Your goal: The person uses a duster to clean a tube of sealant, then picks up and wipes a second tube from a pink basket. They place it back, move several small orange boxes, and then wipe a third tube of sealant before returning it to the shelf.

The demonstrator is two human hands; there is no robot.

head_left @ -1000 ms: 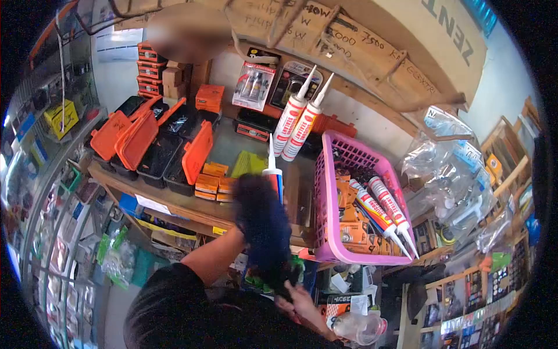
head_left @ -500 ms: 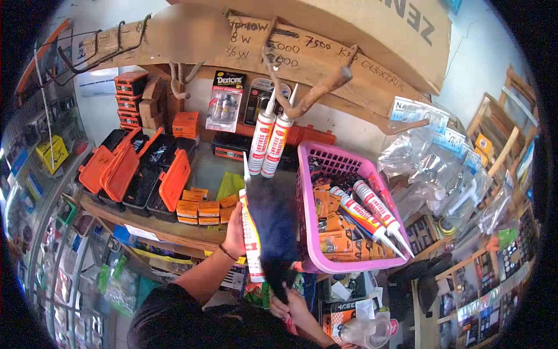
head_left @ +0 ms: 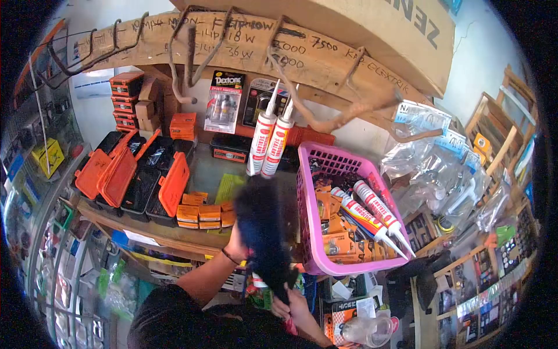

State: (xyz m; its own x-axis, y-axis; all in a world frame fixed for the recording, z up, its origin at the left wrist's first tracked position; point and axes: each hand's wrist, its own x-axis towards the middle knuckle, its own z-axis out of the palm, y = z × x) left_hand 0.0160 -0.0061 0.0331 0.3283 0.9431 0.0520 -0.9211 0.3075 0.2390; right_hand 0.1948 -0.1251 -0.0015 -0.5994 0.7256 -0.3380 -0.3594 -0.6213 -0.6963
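My right hand (head_left: 290, 308) grips the handle end of a dark brush or duster (head_left: 261, 230), which is blurred by motion. My left hand (head_left: 237, 241) is beside the duster and mostly behind it. A white sealant tube is largely hidden there; only its lower end (head_left: 259, 280) shows below the duster. Two sealant tubes (head_left: 269, 145) stand upright on the shelf just beyond. To the right, a pink basket (head_left: 313, 256) holds two more sealant tubes (head_left: 372, 209) and several small orange packs.
Open black cases with orange lids (head_left: 116, 174) and small orange boxes (head_left: 199, 215) are on the shelf at left. Metal hooks (head_left: 349, 116) stick out from a wooden beam (head_left: 256, 41) above. Plastic bags (head_left: 430, 168) hang at right.
The duster has swung left and now covers the tube and most of my left hand. My right hand has hardly moved. The view has shifted slightly.
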